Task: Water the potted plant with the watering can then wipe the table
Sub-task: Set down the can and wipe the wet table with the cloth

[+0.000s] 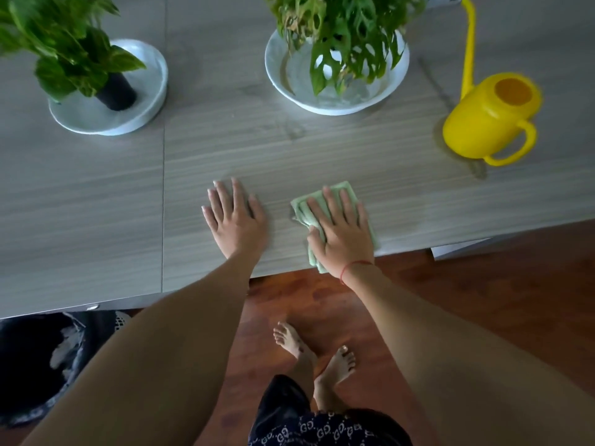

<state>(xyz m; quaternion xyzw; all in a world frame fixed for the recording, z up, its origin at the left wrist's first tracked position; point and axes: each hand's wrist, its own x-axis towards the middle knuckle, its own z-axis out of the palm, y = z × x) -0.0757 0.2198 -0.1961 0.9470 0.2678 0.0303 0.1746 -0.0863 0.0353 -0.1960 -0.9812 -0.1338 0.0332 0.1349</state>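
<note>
My right hand (341,230) presses flat on a folded pale green cloth (346,192) near the front edge of the grey wood-grain table (322,149). Beside it, my left hand (236,218) lies flat on the bare table with fingers spread and nothing in it. A yellow watering can (486,119) with a long thin spout stands at the right, apart from both hands. One leafy potted plant (341,30) stands in a white bowl (322,101) at the back centre. Another potted plant (61,43) in a black pot stands on a white dish (106,120) at the back left.
The table's front edge runs diagonally just below my wrists. Below it are a reddish wooden floor (483,300) and my bare feet (317,352). A dark basket (42,358) sits under the table at the lower left. A faint wet streak shows near the watering can.
</note>
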